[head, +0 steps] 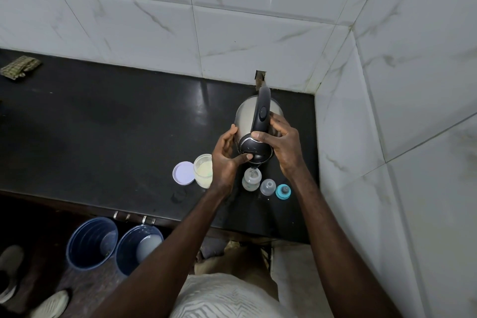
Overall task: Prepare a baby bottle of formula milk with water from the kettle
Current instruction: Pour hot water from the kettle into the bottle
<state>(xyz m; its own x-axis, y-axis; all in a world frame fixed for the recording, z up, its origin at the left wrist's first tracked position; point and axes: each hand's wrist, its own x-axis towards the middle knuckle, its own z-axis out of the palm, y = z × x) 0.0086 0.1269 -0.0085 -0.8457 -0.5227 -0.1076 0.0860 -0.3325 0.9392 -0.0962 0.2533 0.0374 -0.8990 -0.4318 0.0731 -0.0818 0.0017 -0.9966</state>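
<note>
both hands, right hand (282, 148) gripping the handle, left hand (227, 160) steadying the lid, tip our kettle (254, 126); hot water may overshoot the narrow baby bottle (251, 178).

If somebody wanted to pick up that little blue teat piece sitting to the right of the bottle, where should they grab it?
Probably by the blue ring, pinched at its outer rim from straight above. It lies flat on the black counter with the teat pointing up, so the rim is the widest firm part. The clear cap sits close on its left, so placing the fingers front and back looks safest.
</note>
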